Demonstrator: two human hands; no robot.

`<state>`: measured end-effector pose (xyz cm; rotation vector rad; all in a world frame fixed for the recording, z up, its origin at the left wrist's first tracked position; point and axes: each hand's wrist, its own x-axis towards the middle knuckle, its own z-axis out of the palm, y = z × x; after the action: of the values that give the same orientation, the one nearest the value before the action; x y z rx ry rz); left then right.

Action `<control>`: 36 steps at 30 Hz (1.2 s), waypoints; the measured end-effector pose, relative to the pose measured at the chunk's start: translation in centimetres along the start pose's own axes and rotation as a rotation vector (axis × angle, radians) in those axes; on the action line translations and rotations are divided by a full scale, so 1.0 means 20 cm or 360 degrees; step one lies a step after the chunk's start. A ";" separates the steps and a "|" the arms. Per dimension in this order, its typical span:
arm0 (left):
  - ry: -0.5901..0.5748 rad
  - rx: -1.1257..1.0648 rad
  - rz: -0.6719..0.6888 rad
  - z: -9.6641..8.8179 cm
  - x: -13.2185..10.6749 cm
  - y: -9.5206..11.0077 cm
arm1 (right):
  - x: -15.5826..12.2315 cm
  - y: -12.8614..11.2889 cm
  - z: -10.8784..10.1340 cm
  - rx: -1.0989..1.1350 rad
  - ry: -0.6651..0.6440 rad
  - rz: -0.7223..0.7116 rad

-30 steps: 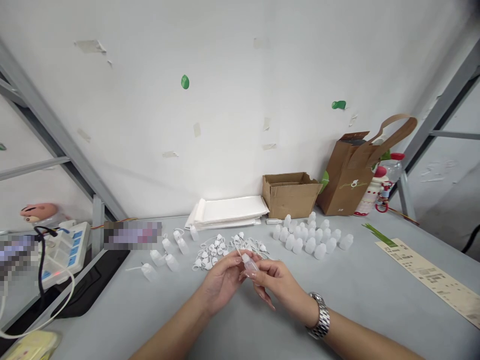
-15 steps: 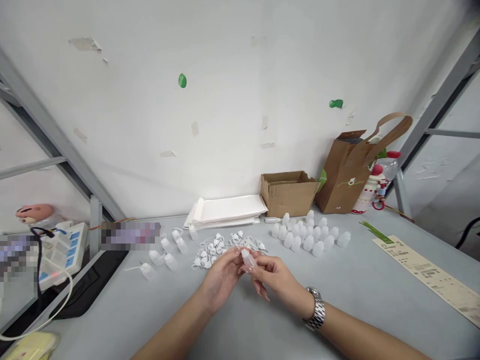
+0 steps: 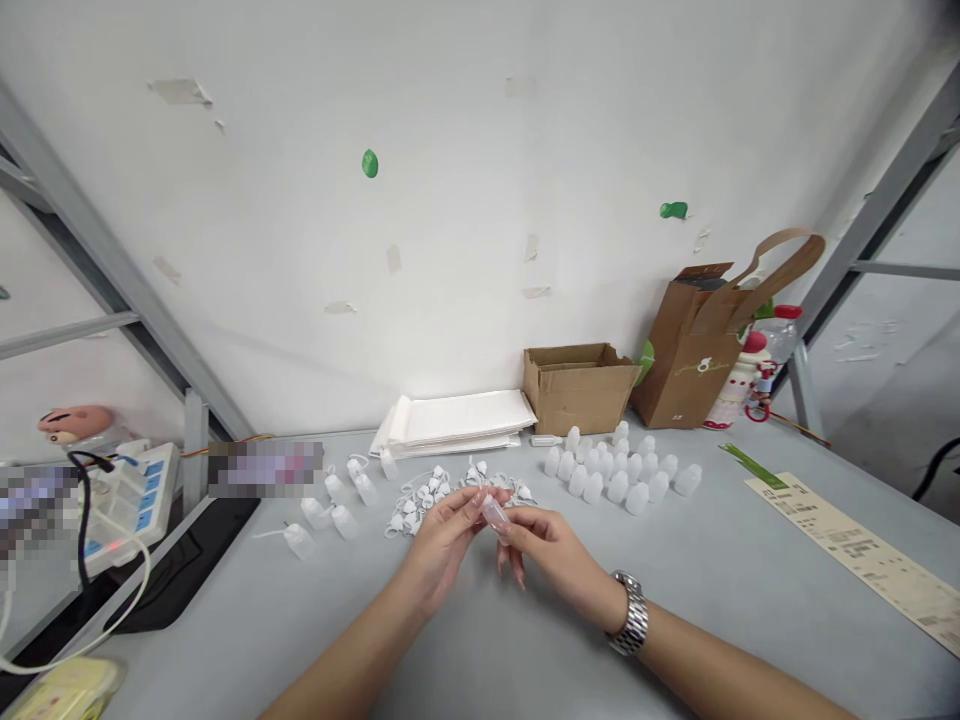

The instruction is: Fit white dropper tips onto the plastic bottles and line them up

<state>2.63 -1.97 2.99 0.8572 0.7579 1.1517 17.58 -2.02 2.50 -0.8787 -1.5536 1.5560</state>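
Both my hands meet over the grey table (image 3: pixel 675 620) on one small translucent plastic bottle (image 3: pixel 495 513). My right hand (image 3: pixel 544 550), with a metal watch on the wrist, pinches the bottle's body. My left hand (image 3: pixel 442 535) has its fingertips closed on the bottle's top end. Just beyond my hands lies a pile of small white caps with loops (image 3: pixel 431 492). A group of several upright uncapped bottles (image 3: pixel 622 470) stands to the right of it. Several capped bottles (image 3: pixel 334 500) lie to the left.
A stack of white bags (image 3: pixel 457 418), an open cardboard box (image 3: pixel 577 385) and a brown paper bag (image 3: pixel 701 355) line the back wall. A printed paper strip (image 3: pixel 862 555) lies at the right. A power strip with cables (image 3: pixel 120 500) sits at the left edge.
My hands with the bottle have shifted slightly away from me, towards the cap pile. The left fingertips now sit on the bottle's top end.
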 end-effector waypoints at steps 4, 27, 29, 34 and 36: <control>-0.0008 0.0020 -0.0053 0.01 -0.01 0.01 | -0.01 0.00 0.00 -0.0039 0.0059 -0.0004; -0.0042 0.0082 -0.0013 0.05 -0.06 0.00 | -0.03 0.05 0.03 -0.0562 0.0391 -0.0118; -0.0056 0.0069 -0.0012 0.05 -0.06 0.01 | -0.04 0.05 0.03 -0.0523 0.0383 -0.0098; -0.0090 0.0048 -0.0032 0.04 -0.05 0.01 | -0.04 0.04 0.05 -0.0309 0.0326 -0.0033; -0.0097 0.0035 -0.0038 0.03 -0.05 0.00 | -0.04 0.04 0.05 -0.0235 0.0310 0.0002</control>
<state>2.87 -2.93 3.41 0.8960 0.7300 1.0932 17.07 -3.10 1.71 -1.0799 -1.5399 1.3266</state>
